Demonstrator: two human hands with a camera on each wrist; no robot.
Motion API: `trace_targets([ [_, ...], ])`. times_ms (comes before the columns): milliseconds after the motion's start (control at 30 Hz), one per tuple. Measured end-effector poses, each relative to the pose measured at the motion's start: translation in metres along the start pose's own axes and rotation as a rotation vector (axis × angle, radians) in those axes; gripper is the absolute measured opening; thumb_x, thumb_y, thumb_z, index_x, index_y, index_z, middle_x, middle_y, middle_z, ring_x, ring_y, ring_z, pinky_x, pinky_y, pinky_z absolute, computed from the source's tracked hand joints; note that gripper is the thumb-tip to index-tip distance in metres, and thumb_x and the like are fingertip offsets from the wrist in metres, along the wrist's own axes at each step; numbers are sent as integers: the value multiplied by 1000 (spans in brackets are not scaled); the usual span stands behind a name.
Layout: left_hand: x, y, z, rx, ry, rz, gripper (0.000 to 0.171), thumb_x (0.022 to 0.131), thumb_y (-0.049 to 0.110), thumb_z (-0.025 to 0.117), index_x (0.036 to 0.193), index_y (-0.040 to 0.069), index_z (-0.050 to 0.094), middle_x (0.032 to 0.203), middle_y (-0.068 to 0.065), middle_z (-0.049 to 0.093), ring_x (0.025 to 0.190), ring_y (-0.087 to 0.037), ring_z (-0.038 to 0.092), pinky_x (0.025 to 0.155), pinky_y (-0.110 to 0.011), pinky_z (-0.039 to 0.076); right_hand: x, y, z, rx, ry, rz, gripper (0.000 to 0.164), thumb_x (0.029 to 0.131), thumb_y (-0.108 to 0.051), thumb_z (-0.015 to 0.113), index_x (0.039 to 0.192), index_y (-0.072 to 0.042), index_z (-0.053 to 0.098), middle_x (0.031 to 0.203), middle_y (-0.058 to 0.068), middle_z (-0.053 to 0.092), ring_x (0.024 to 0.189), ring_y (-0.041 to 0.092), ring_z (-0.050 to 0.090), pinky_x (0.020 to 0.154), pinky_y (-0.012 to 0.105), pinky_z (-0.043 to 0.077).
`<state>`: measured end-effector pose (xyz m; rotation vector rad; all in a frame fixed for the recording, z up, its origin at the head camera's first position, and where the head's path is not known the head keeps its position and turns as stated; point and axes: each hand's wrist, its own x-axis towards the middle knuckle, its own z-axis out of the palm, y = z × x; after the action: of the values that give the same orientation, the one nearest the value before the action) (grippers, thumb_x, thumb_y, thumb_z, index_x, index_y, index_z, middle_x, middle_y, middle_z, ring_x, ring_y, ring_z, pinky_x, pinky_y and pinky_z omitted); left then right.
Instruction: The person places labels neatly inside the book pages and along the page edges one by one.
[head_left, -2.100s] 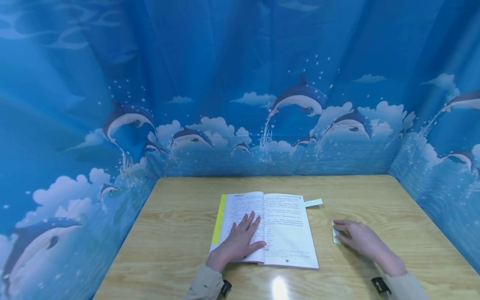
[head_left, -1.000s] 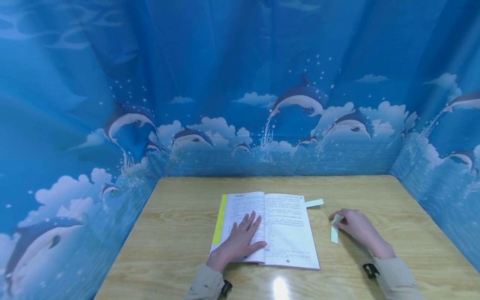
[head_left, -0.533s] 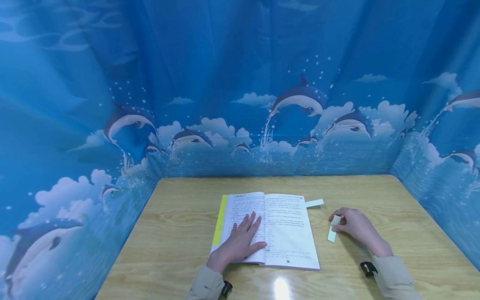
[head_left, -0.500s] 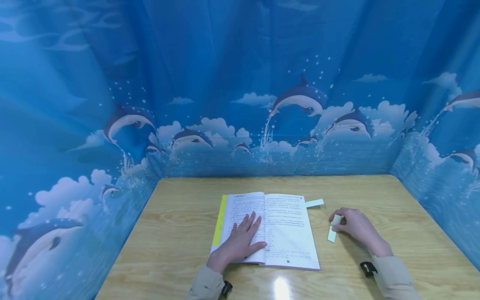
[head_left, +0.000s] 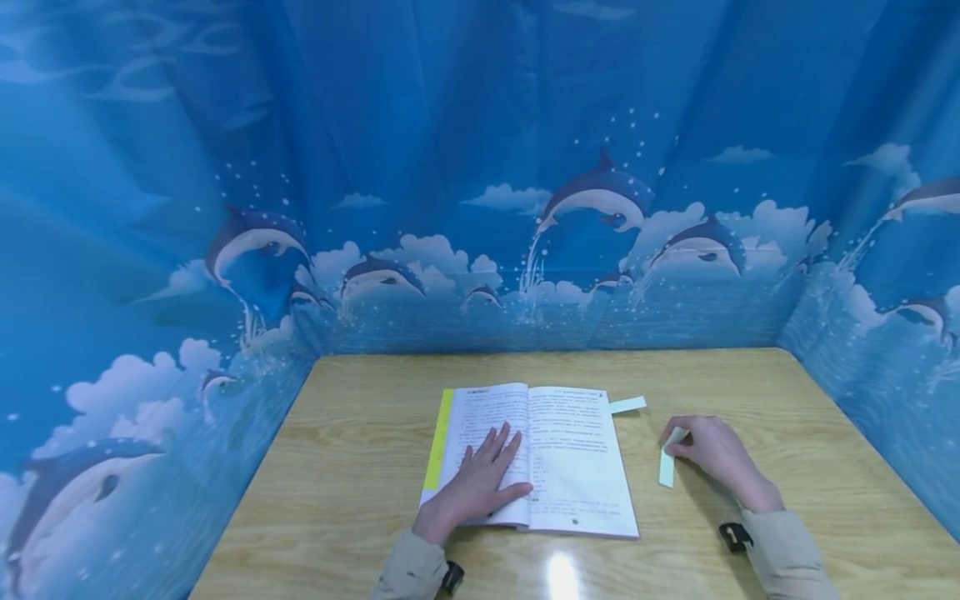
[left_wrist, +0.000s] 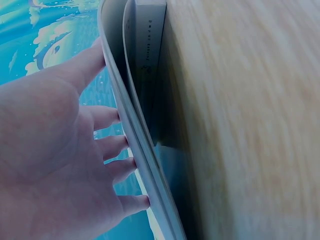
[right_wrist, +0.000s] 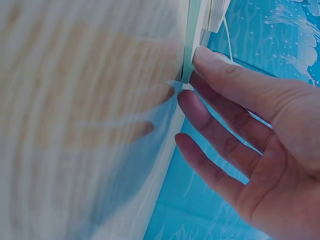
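Observation:
An open book (head_left: 577, 467) lies on the wooden table, with printed pages and a yellow-green strip along its left edge. My left hand (head_left: 480, 483) rests flat on the left page, fingers spread; the left wrist view shows the raised page edges beside the fingers (left_wrist: 112, 146). To the right of the book, my right hand (head_left: 712, 450) pinches the far end of a pale green paper strip (head_left: 667, 471) between thumb and fingertips. That end bends upward while the near end points toward me. In the right wrist view the strip (right_wrist: 192, 40) stands edge-on beside the thumb.
A similar pale strip (head_left: 627, 405) sticks out past the book's upper right edge. The table (head_left: 345, 467) is backed and flanked by a blue curtain (head_left: 450, 317) with dolphins printed on it. A light glare shows near the table's front.
The right hand, earlier lying over the strip, has shifted slightly away from me and now pinches its far end, which has bent up. The left hand and book stay still.

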<state>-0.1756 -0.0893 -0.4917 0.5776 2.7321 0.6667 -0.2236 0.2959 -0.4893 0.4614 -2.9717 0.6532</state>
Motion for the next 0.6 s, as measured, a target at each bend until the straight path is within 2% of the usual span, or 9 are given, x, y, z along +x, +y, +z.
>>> trace_targets([
  [267,-1,1,-1,-5,-1,-2,80,101,57,51,163,17,22,171,-7,8,157,-28,8,123,-63,12,-1,-1,0,-3,16,-31,16,83,-5,81,80,-16,70,76,-5,70,69,16,68,63,39,56],
  [467,-1,1,-2,-11,4,6,79,101,55,52,163,16,22,171,-8,9,157,-29,9,123,-63,12,0,-1,0,2,17,-34,19,82,-2,81,79,-15,68,79,-3,71,75,22,71,66,42,58],
  [600,-1,1,-2,-12,2,7,79,102,55,52,163,15,22,171,-9,9,157,-30,9,122,-64,12,0,-1,-1,-7,19,-45,21,82,-2,81,79,-17,67,79,-3,72,75,22,70,64,40,56],
])
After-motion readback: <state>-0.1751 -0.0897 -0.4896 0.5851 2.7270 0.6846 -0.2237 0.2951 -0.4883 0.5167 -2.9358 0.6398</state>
